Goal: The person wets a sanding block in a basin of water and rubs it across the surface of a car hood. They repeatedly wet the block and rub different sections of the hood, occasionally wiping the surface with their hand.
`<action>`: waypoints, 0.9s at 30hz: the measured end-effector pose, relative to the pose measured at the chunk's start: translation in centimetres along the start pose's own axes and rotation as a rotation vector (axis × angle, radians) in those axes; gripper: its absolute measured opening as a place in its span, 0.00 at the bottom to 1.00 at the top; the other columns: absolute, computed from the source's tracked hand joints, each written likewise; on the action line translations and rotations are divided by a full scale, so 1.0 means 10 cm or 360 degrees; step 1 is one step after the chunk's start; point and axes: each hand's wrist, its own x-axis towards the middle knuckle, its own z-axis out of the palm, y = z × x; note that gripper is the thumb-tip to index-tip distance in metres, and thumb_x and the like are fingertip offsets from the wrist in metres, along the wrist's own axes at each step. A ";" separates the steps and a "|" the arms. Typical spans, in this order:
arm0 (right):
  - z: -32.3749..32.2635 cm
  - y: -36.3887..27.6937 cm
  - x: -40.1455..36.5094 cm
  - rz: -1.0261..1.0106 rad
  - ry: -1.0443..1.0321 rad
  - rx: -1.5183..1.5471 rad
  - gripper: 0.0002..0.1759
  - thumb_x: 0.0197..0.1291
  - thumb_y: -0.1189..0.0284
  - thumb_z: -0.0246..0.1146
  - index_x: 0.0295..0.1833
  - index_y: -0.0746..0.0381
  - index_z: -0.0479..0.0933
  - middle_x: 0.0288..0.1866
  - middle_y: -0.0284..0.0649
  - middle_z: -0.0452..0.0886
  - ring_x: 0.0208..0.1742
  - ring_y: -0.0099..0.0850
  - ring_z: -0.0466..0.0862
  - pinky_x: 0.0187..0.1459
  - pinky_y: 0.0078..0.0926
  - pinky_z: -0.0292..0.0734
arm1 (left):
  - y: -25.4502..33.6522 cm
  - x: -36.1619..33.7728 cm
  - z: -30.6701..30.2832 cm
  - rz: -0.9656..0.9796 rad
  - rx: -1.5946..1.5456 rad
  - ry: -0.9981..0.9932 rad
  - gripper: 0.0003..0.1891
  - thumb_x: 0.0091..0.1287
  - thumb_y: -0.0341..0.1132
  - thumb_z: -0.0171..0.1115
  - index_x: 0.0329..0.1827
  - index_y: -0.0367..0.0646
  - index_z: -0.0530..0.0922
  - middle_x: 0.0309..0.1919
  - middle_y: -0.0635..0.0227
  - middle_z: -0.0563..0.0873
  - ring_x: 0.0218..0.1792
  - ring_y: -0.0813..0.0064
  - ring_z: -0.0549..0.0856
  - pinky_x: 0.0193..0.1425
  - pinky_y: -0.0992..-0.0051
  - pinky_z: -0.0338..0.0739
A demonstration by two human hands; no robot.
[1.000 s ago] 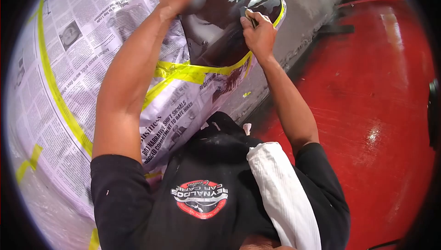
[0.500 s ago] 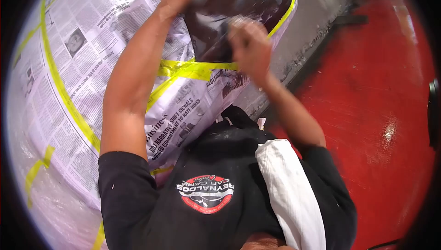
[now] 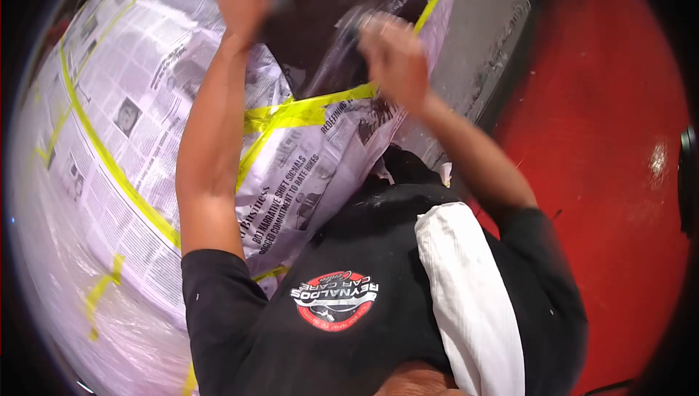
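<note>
A glossy dark panel lies at the top centre, bordered by yellow tape and newspaper. My left hand is at the panel's left edge, its fingers bent; what lies under them is smeared by motion. Over the right part of the panel, my right hand is blurred, with curled fingers around something dark that I cannot make out. Wet-looking streaks show on the panel close to it.
Clear plastic sheet covers the lower left. A white cloth hangs over the shirt front. Grey ground borders a red floor on the right.
The view has shifted, and more of the newspaper-covered surface shows at the left. My left hand has moved left and slightly down; my right hand stays near the panel's right side.
</note>
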 end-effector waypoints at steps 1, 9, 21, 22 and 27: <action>0.02 0.23 0.19 0.0332 0.0007 0.0033 0.11 0.64 0.71 0.68 0.50 0.59 0.88 0.47 0.47 0.89 0.53 0.45 0.89 0.58 0.39 0.82 | -0.09 0.00 0.06 0.0004 0.0052 -0.0047 0.16 0.68 0.27 0.60 0.57 0.50 0.84 0.48 0.57 0.89 0.52 0.52 0.86 0.60 0.57 0.77; -0.11 -0.43 0.00 0.0236 0.0007 0.0186 0.06 0.61 0.69 0.69 0.41 0.58 0.87 0.40 0.46 0.87 0.47 0.47 0.85 0.49 0.45 0.80 | -0.15 0.02 0.15 -0.0103 0.0062 -0.0128 0.15 0.69 0.34 0.63 0.57 0.56 0.86 0.51 0.60 0.90 0.54 0.51 0.86 0.60 0.56 0.79; 0.08 0.23 0.34 0.0446 0.0032 -0.0123 0.12 0.59 0.68 0.69 0.49 0.54 0.88 0.47 0.43 0.89 0.52 0.42 0.86 0.58 0.42 0.79 | 0.06 0.06 0.00 -0.0069 0.0130 -0.0105 0.15 0.70 0.32 0.63 0.58 0.55 0.85 0.59 0.60 0.86 0.57 0.51 0.85 0.60 0.54 0.79; 0.13 0.45 0.36 0.0593 0.0155 -0.0114 0.14 0.59 0.68 0.70 0.51 0.55 0.89 0.47 0.44 0.89 0.51 0.44 0.87 0.57 0.41 0.80 | 0.09 0.09 -0.06 0.0083 0.0295 -0.0128 0.17 0.69 0.32 0.64 0.59 0.57 0.85 0.59 0.61 0.86 0.57 0.51 0.85 0.60 0.56 0.79; -0.20 0.33 0.05 0.1070 0.0123 0.0358 0.16 0.61 0.64 0.71 0.52 0.58 0.89 0.47 0.44 0.91 0.49 0.40 0.89 0.54 0.36 0.82 | 0.79 0.33 -0.02 0.0696 0.0107 -0.0403 0.25 0.64 0.28 0.64 0.63 0.62 0.84 0.55 0.65 0.86 0.56 0.57 0.84 0.59 0.59 0.79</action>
